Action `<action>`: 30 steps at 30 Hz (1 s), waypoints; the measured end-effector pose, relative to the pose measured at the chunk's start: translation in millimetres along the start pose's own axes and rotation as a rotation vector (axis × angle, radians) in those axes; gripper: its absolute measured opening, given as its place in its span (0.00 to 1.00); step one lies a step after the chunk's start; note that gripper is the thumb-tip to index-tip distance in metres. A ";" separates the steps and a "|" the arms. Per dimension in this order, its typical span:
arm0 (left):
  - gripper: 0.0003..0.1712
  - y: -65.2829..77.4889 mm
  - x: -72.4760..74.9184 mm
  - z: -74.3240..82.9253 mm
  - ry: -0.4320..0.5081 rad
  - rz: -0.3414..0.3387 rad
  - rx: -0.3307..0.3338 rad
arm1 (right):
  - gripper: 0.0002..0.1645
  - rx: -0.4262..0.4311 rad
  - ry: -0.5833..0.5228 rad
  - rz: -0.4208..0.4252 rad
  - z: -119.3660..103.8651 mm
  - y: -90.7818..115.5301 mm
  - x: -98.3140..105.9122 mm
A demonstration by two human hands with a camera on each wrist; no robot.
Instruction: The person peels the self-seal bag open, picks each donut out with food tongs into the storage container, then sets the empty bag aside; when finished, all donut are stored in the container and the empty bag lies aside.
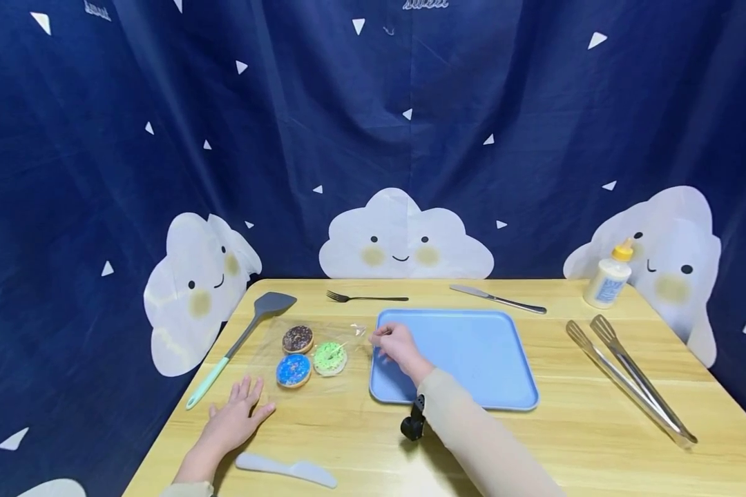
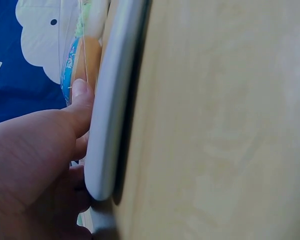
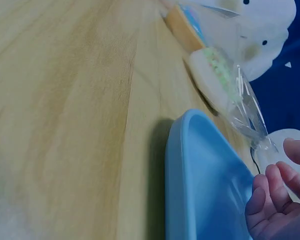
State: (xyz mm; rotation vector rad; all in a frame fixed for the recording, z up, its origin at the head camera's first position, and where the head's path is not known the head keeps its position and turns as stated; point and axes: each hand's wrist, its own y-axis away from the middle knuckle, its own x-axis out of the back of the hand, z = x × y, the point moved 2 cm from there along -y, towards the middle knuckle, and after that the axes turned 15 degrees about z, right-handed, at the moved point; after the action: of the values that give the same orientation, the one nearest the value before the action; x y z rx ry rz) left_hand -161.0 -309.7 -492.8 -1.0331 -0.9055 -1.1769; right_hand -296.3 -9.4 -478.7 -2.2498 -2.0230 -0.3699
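Observation:
A clear plastic bag (image 1: 264, 352) lies flat at the left of the table. Inside are a chocolate donut (image 1: 298, 339), a blue donut (image 1: 293, 371) and a green donut (image 1: 330, 359). My left hand (image 1: 231, 417) rests with fingers spread at the bag's near left corner; its thumb appears close to the blue donut in the left wrist view. Over the left rim of the blue tray (image 1: 454, 355), my right hand (image 1: 400, 347) is at the bag's right end, fingers loosely bent. A gap shows between thumb and fingertips in the right wrist view, beside the bag's plastic (image 3: 250, 120).
A spatula (image 1: 255, 324) lies left of the bag, a white plastic knife (image 1: 286, 470) in front. Behind are a fork (image 1: 367, 298) and a table knife (image 1: 497, 298). Tongs (image 1: 634, 386) and a yellow-capped bottle (image 1: 609, 279) occupy the right side. A dark blue curtain (image 1: 410, 152) hangs behind.

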 end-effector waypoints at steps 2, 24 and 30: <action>0.43 0.4 -0.3 -0.3 0.000 0.004 -0.002 | 0.11 0.026 0.009 -0.002 -0.4 -2.3 -4.7; 0.43 2.9 -0.5 1.7 0.019 -0.031 0.031 | 0.03 0.011 -0.041 0.076 -2.7 -13.8 -15.6; 0.43 2.0 -0.6 -1.5 -0.002 -0.021 0.025 | 0.09 -0.038 -0.094 0.088 -3.4 -14.3 -12.3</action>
State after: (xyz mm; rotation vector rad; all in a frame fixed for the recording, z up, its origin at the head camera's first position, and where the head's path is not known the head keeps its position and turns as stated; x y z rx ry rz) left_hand -159.1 -310.8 -494.1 -1.0065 -0.9326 -1.1795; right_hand -312.0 -20.4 -479.6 -2.4125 -1.9675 -0.3025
